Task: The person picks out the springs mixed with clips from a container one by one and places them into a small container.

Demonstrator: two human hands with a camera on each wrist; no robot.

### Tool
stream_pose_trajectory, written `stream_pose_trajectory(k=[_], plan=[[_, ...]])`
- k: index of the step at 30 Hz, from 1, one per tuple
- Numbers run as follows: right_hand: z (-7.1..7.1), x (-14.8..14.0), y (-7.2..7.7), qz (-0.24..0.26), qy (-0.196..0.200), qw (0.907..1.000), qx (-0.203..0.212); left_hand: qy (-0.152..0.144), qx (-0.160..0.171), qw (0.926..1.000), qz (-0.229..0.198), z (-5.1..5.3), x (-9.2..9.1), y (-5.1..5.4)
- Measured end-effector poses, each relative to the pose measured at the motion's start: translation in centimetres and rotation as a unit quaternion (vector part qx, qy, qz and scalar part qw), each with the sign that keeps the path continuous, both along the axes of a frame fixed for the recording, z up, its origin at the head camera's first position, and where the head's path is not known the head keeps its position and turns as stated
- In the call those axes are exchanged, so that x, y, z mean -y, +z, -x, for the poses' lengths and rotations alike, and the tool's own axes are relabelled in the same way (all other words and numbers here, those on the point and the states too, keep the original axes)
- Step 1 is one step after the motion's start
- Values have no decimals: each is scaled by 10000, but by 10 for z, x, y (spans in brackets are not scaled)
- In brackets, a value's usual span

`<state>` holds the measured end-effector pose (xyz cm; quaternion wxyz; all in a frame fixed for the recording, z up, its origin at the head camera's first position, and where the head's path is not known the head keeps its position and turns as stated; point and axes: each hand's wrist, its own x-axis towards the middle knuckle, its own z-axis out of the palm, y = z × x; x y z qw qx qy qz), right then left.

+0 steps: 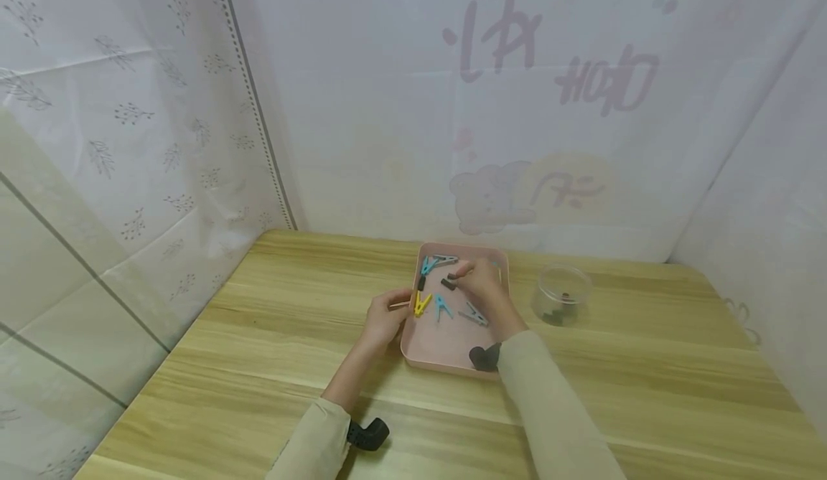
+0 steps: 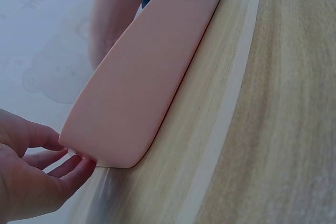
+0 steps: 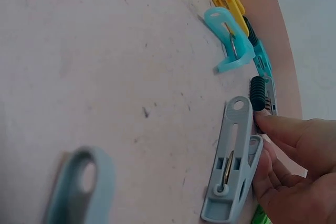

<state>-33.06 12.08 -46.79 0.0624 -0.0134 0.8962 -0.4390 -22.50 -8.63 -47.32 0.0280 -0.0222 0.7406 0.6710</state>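
My left hand (image 1: 385, 316) grips the left rim of a pink tray (image 1: 439, 344); in the left wrist view its fingers (image 2: 79, 174) bend around one end of the tray wall. Over the tray's far part, my right hand (image 1: 479, 279) pinches a small dark ribbed piece (image 1: 452, 276), mostly hidden by the fingers. Just beside its thumb lies another dark ribbed cylinder (image 3: 257, 93). A grey clothespin (image 3: 230, 166) is close to those fingers. Also in the tray are a yellow clothespin (image 1: 421, 304), a blue clothespin (image 1: 442, 305) and a third dark piece (image 1: 422, 283).
A clear round tub (image 1: 562, 295) with dark pieces inside stands right of the tray. More blue and grey clothespins lie at the tray's far left corner. Wood-grain table (image 1: 271, 300) surrounds the tray, with patterned curtains (image 1: 388, 107) behind and at the sides.
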Motion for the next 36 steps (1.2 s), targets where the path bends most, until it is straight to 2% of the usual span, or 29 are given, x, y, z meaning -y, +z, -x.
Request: stream_pose_trajectory(k=[6,11,14,21,25,36], plan=[[2,-3,-2,-110,-14,9999,-99,-18,32,10000,-17,-1,0,2],[4,-7,-3,-41,-147,9997,177,-13,-12,10000,-75,-2,0,3],[5,-8,-2,254,-184,9987,399,-15,-23,9999,-105,-3,-1,4],[6,-11,0,290,42,9995,131,36,-2,9999,-116,-2,-1,4],[8,-12,0,329,13,9994,100,70,27,9999,-110,-2,-1,3],[11,-14,5,375,-6,9987,349,52,14,9999,-102,-2,-1,5]])
